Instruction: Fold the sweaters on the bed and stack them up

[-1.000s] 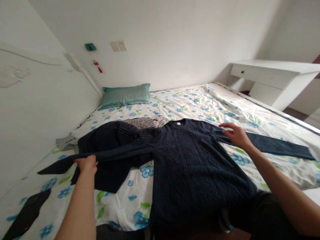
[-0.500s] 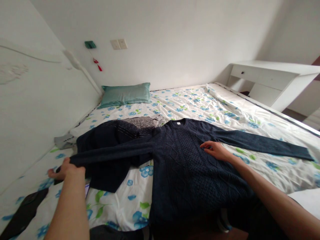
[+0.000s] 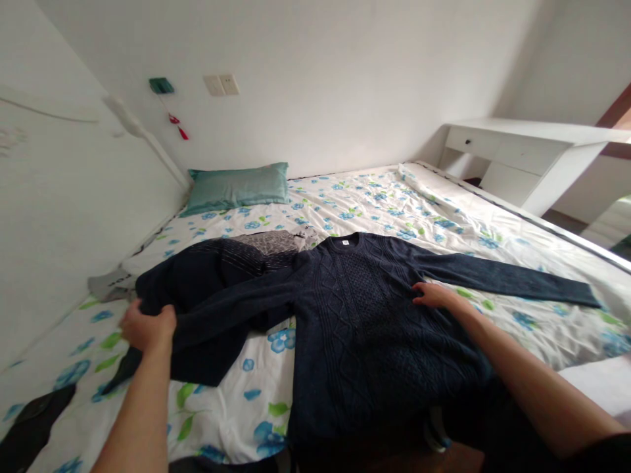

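Observation:
A navy cable-knit sweater (image 3: 359,315) lies spread on the flowered bed sheet, its collar toward the wall. One of its sleeves stretches to the right; the other reaches left over a pile of dark clothes (image 3: 197,269). My left hand (image 3: 148,323) is closed on the left sleeve, near its end. On the right side of the sweater's body, my right hand (image 3: 431,295) rests with its fingers drawn together at the knit; whether cloth is pinched between them is hard to make out.
A green pillow (image 3: 236,186) lies against the wall. Grey cloth (image 3: 111,284) is at the left bed edge, with a dark item (image 3: 37,420) nearer me. A white desk (image 3: 517,154) stands beyond the bed at the right.
My left hand has moved slightly right with the sleeve, which now bends. My right hand has shifted toward the sweater's right side, and its fingers have drawn together. The view has turned slightly right.

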The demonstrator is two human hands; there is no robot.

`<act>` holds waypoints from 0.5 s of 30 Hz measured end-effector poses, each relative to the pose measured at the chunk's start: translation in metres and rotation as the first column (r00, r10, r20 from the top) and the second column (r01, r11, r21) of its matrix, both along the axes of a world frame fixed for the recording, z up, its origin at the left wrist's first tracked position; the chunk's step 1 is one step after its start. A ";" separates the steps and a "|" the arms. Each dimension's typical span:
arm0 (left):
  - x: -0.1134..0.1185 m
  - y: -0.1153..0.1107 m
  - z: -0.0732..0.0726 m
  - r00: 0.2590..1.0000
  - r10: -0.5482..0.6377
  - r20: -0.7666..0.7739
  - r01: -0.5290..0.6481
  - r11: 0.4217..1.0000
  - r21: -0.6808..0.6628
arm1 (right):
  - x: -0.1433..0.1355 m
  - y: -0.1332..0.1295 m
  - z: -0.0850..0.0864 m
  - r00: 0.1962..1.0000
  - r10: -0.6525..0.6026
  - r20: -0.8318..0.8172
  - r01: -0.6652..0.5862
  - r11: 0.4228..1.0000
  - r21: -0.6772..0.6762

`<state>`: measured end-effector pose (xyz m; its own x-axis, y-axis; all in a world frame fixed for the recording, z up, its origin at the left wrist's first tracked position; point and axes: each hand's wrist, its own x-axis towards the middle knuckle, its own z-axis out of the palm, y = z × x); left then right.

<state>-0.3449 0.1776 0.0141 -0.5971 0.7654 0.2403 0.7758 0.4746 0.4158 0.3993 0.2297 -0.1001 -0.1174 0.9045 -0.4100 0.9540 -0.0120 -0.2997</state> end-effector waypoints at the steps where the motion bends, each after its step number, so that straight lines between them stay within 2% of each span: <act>1: 0.010 0.009 -0.003 0.999 -0.013 -0.037 0.013 1.000 0.002 | 0.007 0.004 0.001 0.998 -0.050 0.028 0.050 0.999 0.011; 3: 0.037 0.027 -0.012 0.977 -0.184 -0.110 0.182 0.983 -0.027 | 0.020 0.009 0.003 0.985 -0.166 0.050 0.168 0.985 -0.039; 5: 0.067 0.043 -0.025 0.897 -0.407 -0.171 0.395 0.913 -0.099 | 0.033 0.010 0.002 0.958 -0.287 0.018 0.286 0.948 -0.140; 6: 0.080 0.050 -0.031 0.868 -0.459 -0.191 0.440 0.888 -0.133 | 0.037 0.011 0.001 0.940 -0.340 -0.007 0.333 0.926 -0.177; 8: 0.096 0.060 -0.041 0.861 -0.463 -0.212 0.426 0.883 -0.197 | 0.045 0.011 -0.004 0.909 -0.412 -0.056 0.394 0.897 -0.200; 11: 0.098 0.068 -0.045 0.887 -0.393 -0.242 0.317 0.900 -0.300 | 0.052 0.013 -0.012 0.884 -0.458 -0.095 0.434 0.878 -0.201; 13: 0.089 0.071 -0.038 0.898 -0.368 -0.242 0.267 0.891 -0.366 | 0.056 0.015 -0.017 0.874 -0.476 -0.096 0.451 0.869 -0.204; 15: 0.078 0.072 -0.024 0.916 -0.328 -0.230 0.229 0.899 -0.373 | 0.058 0.017 -0.021 0.873 -0.478 -0.102 0.455 0.871 -0.184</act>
<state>-0.2666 0.2496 -0.0103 -0.2926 0.9538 0.0682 0.9562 0.2921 0.0180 0.4576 0.2470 -0.1207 0.2368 0.7971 -0.5555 0.7740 -0.5003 -0.3880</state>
